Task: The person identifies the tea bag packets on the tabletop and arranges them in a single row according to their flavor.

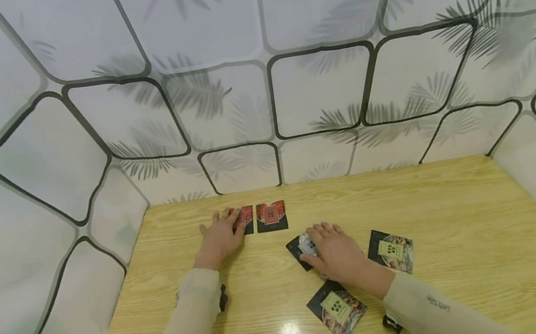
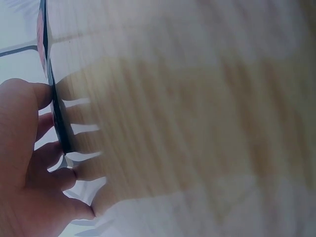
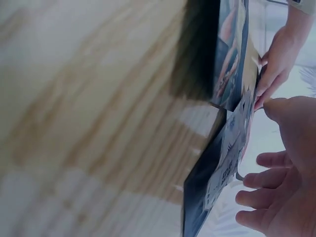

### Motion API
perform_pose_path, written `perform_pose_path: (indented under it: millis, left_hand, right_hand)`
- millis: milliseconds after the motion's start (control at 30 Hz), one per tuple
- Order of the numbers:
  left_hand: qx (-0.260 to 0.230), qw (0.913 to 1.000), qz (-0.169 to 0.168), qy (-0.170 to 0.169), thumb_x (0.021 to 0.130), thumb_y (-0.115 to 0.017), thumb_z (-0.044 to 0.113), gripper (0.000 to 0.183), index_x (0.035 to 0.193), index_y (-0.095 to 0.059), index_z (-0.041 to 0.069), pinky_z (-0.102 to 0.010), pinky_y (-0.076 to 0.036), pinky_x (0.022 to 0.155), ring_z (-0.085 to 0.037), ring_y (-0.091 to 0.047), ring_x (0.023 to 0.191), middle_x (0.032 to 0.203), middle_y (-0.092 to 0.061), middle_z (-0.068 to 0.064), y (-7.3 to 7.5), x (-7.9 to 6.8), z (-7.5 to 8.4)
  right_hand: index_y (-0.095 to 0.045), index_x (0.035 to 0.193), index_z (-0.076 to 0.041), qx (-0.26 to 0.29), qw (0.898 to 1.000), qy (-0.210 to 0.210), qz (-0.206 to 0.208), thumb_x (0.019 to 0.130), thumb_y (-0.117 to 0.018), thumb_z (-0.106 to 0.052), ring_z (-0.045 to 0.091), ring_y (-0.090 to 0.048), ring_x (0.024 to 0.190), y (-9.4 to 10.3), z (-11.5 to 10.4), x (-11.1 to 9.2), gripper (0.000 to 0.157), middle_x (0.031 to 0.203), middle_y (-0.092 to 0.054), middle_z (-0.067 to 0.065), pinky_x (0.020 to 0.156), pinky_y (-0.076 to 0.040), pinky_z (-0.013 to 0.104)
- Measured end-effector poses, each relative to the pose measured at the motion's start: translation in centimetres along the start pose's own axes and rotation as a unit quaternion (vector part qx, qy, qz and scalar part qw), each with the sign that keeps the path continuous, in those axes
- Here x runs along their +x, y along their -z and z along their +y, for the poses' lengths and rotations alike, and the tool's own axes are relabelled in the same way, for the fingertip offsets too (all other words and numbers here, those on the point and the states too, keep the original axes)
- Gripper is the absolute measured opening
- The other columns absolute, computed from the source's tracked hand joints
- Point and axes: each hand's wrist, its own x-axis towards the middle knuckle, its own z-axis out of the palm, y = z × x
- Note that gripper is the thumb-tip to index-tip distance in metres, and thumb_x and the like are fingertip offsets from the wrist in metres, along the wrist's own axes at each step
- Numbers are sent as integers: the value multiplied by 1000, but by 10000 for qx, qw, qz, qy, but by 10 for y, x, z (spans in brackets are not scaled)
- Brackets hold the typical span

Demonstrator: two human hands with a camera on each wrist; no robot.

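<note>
Green-labelled packet (image 1: pixel 337 310), near; second packet (image 1: pixel 391 251), right. Right hand (image 1: pixel 338 253), fingers extended, over silver-labelled packet (image 1: pixel 303 245). Left hand (image 1: pixel 221 237), fingers spread, touching red-black packet (image 1: pixel 248 223), far left; twin packet (image 1: pixel 271 216) beside.

I wear long cream sleeves (image 1: pixel 185 330), the right one marked with small dark lettering (image 1: pixel 438 304), and something black (image 1: pixel 223 298) shows beside each cuff (image 1: pixel 200 283).

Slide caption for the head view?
Left hand on red packet, right hand over grey-labelled packet, wooden table.
</note>
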Motion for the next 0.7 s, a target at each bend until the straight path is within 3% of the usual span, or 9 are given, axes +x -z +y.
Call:
perform_pose_path:
  millis: [100, 300, 533, 700]
  left_hand:
    - [-24, 10000, 33, -16, 113, -42, 42, 59, 167, -34, 19, -86, -17, 116, -50, -19, 160, 174, -26, -19, 1, -1, 1]
    - [-3, 10000, 5, -37, 113, -41, 43, 60, 167, -33, 19, -86, -17, 116, -50, -18, 160, 174, -26, -19, 1, -1, 0]
    - [-39, 9999, 108, -69, 113, -42, 42, 59, 167, -35, 19, -87, -18, 115, -51, -20, 159, 173, -28, -19, -2, 0, -1]
    - [-47, 9999, 117, -57, 113, -42, 42, 59, 167, -35, 20, -87, -18, 115, -51, -20, 160, 173, -28, -18, -2, 0, -1]
  right_hand:
    - [-54, 150, 2, -126, 9996, -252, 99, 107, -58, -49, 44, -52, 144, 0, -1, 1, 67, 152, -58, 24, 122, -40, 58]
    - [-58, 147, 2, -184, 9989, -403, -160, 104, -59, -55, 43, -50, 147, -4, -4, 3, 71, 152, -59, 22, 124, -37, 57]
    - [-50, 155, 1, 21, 9990, -216, -387, 105, -64, -45, 46, -38, 154, -7, -2, 5, 70, 161, -48, 24, 128, -30, 58]
    - [-47, 157, 1, -161, 9984, -56, -548, 108, -60, -34, 48, -36, 155, -3, 0, 5, 61, 163, -45, 25, 127, -31, 60]
